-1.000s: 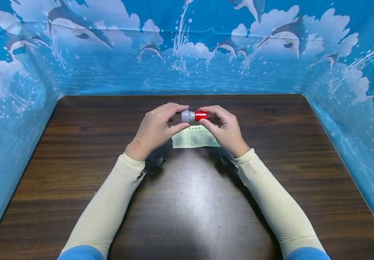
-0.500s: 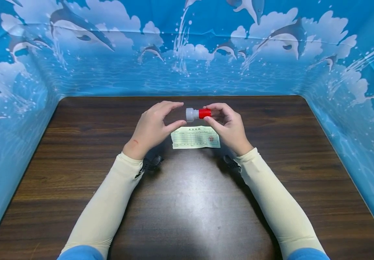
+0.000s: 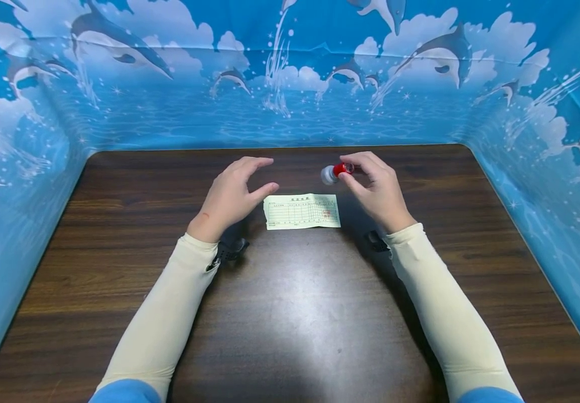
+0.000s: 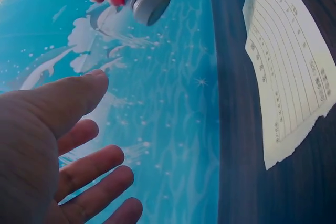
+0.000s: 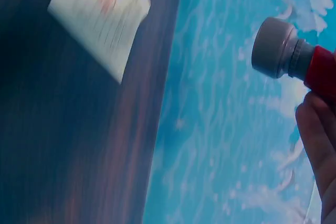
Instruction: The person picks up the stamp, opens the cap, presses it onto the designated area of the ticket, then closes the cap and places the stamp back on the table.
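Between thumb and fingers of my right hand (image 3: 379, 191) is the red body of a small stamp (image 3: 342, 169). A grey cap (image 5: 273, 48) sits on its end and points to the left, away from the palm. The stamp is held above the table, past the paper's right corner. My left hand (image 3: 230, 197) holds nothing; its thumb and fingers are spread apart, as the left wrist view also shows. On the table between the hands lies a pale green printed slip (image 3: 300, 214) with ruled lines and a red seal mark near its right end.
The dark wood table (image 3: 290, 313) reaches to a blue dolphin-print curtain (image 3: 290, 123) on the far side and both flanks. A black wrist camera (image 3: 231, 250) is strapped under the left wrist, another one (image 3: 376, 240) under the right.
My left hand has let go of the cap end and drawn back slightly left. The right hand has carried the stamp to the right, tilting it, and the slip lies in full view.
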`<state>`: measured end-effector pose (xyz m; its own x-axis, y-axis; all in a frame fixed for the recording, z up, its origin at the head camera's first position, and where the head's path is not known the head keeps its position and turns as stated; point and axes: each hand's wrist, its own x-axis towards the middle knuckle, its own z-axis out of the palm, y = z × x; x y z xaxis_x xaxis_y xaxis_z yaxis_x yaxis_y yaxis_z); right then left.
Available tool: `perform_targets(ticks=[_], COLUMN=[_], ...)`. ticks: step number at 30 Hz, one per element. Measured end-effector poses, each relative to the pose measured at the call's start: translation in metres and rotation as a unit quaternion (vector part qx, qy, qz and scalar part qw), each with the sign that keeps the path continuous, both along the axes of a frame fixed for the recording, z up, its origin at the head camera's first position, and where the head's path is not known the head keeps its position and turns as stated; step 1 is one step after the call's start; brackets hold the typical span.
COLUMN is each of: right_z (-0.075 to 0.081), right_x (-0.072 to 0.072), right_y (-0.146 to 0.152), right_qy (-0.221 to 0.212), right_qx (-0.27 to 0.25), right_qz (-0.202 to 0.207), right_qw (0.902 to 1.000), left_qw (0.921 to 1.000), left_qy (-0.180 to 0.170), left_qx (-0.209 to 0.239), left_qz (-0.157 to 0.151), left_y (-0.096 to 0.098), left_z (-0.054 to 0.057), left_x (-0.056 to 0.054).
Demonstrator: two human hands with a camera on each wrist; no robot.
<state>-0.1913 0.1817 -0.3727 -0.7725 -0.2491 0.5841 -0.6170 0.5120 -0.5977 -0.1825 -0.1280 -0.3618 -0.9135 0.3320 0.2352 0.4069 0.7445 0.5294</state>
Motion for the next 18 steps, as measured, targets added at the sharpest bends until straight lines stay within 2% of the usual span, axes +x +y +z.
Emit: perform_targets(ticks=[4,9,14,18], right_z=[-0.002,-0.010,-0.019,-0.025], right_x=[-0.005,-0.009,-0.012,-0.014], right_y=[0.021,0.040,0.052,0.055], right_qy=[-0.019,-0.067,-0.112,-0.145], right_qx=[0.056,0.112,0.131,0.135], right_qz=[-0.047,-0.095,-0.123,-0.129], right_qw=[0.9972,0.9870,0.9775,0.9716], left_qw=[0.9998,0.9992,0.9984,0.9982], left_qy=[-0.019,-0.035,-0.048,-0.051], left_qx=[-0.005,-0.012,-0.023,-0.026], left_qz=[0.009,0.016,0.017,0.016], left_y=[-0.002,-0.006,-0.005,-0.005], left_z=[-0.005,-0.009,-0.010,-0.011], left_x=[-0.003,-0.006,-0.006,-0.008])
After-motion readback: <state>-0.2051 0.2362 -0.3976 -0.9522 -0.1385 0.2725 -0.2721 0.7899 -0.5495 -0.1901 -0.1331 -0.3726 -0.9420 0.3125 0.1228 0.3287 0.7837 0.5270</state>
